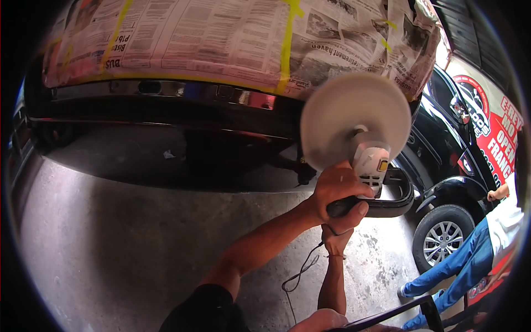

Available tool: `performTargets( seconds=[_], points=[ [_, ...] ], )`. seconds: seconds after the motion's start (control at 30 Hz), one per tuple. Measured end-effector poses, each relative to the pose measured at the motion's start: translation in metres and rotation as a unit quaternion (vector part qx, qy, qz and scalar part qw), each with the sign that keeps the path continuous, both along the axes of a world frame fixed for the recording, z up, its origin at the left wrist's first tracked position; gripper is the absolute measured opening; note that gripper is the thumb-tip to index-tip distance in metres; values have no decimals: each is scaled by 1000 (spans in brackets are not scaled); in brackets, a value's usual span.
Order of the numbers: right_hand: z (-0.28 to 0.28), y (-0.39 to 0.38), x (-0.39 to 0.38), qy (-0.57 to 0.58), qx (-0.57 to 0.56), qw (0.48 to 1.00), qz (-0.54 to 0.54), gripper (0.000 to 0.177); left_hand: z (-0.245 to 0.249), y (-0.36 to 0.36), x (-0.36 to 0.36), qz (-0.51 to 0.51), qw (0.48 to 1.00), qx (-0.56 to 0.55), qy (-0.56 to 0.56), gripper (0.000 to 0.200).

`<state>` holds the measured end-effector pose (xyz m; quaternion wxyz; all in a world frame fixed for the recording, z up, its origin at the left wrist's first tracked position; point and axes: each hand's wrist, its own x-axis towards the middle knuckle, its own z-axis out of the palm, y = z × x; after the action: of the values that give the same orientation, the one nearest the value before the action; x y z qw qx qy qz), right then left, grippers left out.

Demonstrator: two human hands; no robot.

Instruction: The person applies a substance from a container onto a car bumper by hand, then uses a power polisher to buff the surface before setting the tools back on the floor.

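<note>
A polisher (371,161) with a wide, round white pad (359,119) is held out in front of me. The pad looks smeared and overlaps the right end of a glossy black bumper (166,110). My left hand (338,191) is closed on the polisher's black loop handle, just behind its grey head. Lower down, my right hand (338,235) wraps the rear of the tool, its grip partly hidden by the left hand. A thin black cord (301,271) hangs beside my right wrist.
Above the bumper, newspaper (215,41) is fixed on with yellow tape. Another black vehicle (437,138) with a silver wheel (442,242) is at right, near a person in jeans (464,263). A red banner (500,133) hangs behind. Concrete floor (155,238) lies below.
</note>
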<state>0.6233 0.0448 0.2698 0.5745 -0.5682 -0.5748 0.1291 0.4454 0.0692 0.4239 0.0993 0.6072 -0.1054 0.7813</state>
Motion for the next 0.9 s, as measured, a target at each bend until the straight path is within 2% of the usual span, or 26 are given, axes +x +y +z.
performTargets(
  seconds=[0.2, 0.27, 0.47, 0.53, 0.6, 0.73, 0.8, 0.87, 0.9],
  points=[
    [-4, 1, 0, -4, 4, 1000, 22, 46, 2, -1, -3, 37, 999, 5, -16, 22],
    [-11, -2, -5, 23, 3, 1000, 12, 43, 0, 3, 6, -10, 1000, -11, 18, 16],
    [-55, -37, -10, 91, -10, 996, -23, 28, -37, -4, 51, -16, 996, -66, 61, 12],
    [-68, -49, -16, 109, -66, 992, -1, 26, -50, -9, 49, 5, 997, -56, 61, 13],
    [-88, -57, -14, 124, -99, 987, 23, 31, -65, -20, 37, 50, 995, -54, 69, 16],
    [-179, -100, -50, 95, -171, 973, 122, 44, -103, -48, 2, 104, 984, -95, 113, 21],
    [-210, -111, -64, 91, -200, 960, 173, 51, -113, -72, -28, 171, 967, -97, 164, 20],
    [-233, -116, -74, 94, -223, 945, 222, 58, -124, -91, -58, 204, 958, -102, 174, 19],
    [-220, -120, -86, 109, -222, 944, 218, 58, -122, -110, -73, 251, 937, -132, 206, 16]
  ],
)
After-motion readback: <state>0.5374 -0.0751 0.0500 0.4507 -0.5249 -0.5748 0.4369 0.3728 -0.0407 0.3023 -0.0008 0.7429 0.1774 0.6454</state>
